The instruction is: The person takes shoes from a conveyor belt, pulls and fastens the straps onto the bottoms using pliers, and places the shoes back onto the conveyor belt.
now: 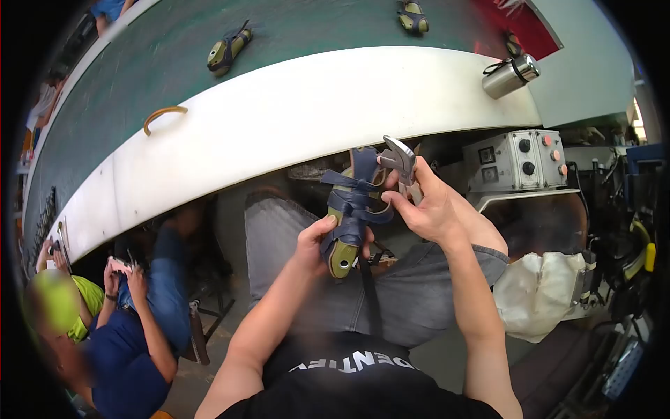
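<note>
Over my lap, a dark blue strappy sandal (354, 187) sits on an olive-green shoe last (343, 259) with a metal-rimmed hole in its near end. My left hand (317, 244) is closed around the lower part of the last, thumb on its side. Lasting pincers (399, 155) with a shiny steel head are in my right hand (431, 208), its fingers wrapped round the handles. The tool's head is at the sandal's upper right end. I cannot tell whether the jaws grip the material there.
Beyond a white ledge (314, 91), a green belt (300, 28) carries lasted sandals (227, 53). On the ledge are a steel flask (508, 77) and a curved brown strip (164, 117). A control box (515, 162) stands right. Co-workers sit left, one in a navy shirt (132, 373).
</note>
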### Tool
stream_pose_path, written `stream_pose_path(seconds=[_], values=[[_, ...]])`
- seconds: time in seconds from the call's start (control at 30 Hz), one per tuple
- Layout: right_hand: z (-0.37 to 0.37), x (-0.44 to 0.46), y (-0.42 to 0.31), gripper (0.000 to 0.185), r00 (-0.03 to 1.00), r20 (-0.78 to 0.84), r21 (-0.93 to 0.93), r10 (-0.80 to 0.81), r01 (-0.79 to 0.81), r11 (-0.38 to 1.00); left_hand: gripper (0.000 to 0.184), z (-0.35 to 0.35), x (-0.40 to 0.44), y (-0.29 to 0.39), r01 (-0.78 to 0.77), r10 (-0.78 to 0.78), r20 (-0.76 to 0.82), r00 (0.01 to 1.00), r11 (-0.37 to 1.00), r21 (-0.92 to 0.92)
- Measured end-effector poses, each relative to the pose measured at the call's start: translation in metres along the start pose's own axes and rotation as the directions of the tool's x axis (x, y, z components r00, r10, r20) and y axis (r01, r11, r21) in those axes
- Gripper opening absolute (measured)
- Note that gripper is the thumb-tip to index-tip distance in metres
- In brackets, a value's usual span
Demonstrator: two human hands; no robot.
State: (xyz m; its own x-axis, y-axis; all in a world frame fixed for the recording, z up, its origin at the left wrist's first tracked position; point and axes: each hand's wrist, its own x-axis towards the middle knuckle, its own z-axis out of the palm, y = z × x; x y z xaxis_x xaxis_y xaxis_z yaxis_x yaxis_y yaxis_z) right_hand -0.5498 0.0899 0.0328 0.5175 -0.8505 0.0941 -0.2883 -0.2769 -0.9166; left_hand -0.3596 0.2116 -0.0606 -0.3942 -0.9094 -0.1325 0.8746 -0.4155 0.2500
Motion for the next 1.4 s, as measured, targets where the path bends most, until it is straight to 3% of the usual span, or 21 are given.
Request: stream_pose_path(seconds=[0.03,0.1,0.2,0.43,0.47,0.53,0.57,0.7,0.8,0.87,1.0,1.17,1.2,1.3,1.33,1.4], values=[[0.002,0.001,0.0,0.032,0.999,0.025,-0.095,-0.021,0.024,0.995,0.063,0.002,-0.001,0.0,0.006,-0.006,-0.007,1.0,1.0,0.023],[0.008,0.001,0.007,0.033,0.999,0.017,-0.108,-0.044,0.046,0.993,0.061,0.003,-0.002,0.001,0.008,-0.008,-0.002,1.0,0.999,0.04],[0.014,-0.002,0.005,0.025,0.997,-0.01,-0.082,0.073,-0.074,0.994,0.061,0.003,-0.001,0.0,-0.071,0.072,-0.008,0.997,0.997,0.037],[0.019,-0.011,-0.002,0.015,0.993,-0.007,-0.149,0.121,-0.121,0.981,0.068,0.003,0.001,0.002,-0.086,0.088,-0.052,0.995,0.995,0.049],[0.018,-0.01,0.012,0.014,0.981,-0.041,0.012,0.189,-0.189,0.982,0.068,0.002,0.0,0.004,-0.083,0.085,-0.053,0.995,0.995,0.047],[0.013,0.003,0.011,0.018,0.988,-0.136,-0.013,0.076,-0.078,0.997,0.073,0.003,0.001,0.008,-0.028,0.026,0.035,0.999,0.997,0.068],[0.004,0.006,-0.002,0.024,0.952,-0.087,0.086,0.293,-0.286,0.954,0.073,0.005,0.001,0.006,-0.021,0.019,0.038,0.999,0.997,0.068],[0.003,0.025,-0.006,0.03,0.979,-0.023,0.093,0.203,-0.2,0.975,0.079,0.018,0.004,-0.003,-0.036,0.047,-0.05,0.998,0.979,0.198],[0.006,0.027,-0.007,0.031,0.974,0.025,0.087,0.227,-0.228,0.97,0.078,0.017,0.003,-0.007,-0.05,0.066,-0.083,0.994,0.983,0.179],[0.01,0.024,-0.006,0.031,0.989,-0.071,0.129,0.132,-0.123,0.984,0.075,0.01,0.001,-0.01,-0.074,0.089,-0.081,0.993,0.982,0.175],[0.018,0.022,-0.003,0.032,0.967,-0.159,0.289,0.197,-0.146,0.946,0.07,0.001,-0.006,-0.013,-0.025,0.024,0.009,1.0,0.998,0.055],[0.018,0.025,-0.007,0.032,0.974,-0.089,0.256,0.21,-0.181,0.95,0.069,0.003,-0.011,-0.013,0.02,-0.02,-0.004,1.0,1.0,-0.008],[0.018,0.027,-0.01,0.031,0.976,-0.103,0.18,0.19,-0.17,0.969,0.069,0.004,-0.011,-0.012,0.016,-0.016,-0.007,1.0,1.0,-0.008],[0.019,0.032,-0.002,0.03,0.969,-0.203,0.058,0.138,-0.129,0.99,0.066,0.009,-0.007,-0.012,-0.029,0.03,0.017,0.999,0.999,-0.042],[0.018,0.03,-0.002,0.028,0.954,-0.26,0.003,0.149,-0.154,0.988,0.066,0.009,-0.005,-0.015,-0.12,0.126,-0.08,0.989,0.99,0.079],[0.013,0.016,0.011,0.024,0.926,-0.314,0.1,0.209,-0.187,0.977,0.064,0.016,-0.004,-0.013,-0.254,0.301,-0.188,0.935,0.937,0.239]])
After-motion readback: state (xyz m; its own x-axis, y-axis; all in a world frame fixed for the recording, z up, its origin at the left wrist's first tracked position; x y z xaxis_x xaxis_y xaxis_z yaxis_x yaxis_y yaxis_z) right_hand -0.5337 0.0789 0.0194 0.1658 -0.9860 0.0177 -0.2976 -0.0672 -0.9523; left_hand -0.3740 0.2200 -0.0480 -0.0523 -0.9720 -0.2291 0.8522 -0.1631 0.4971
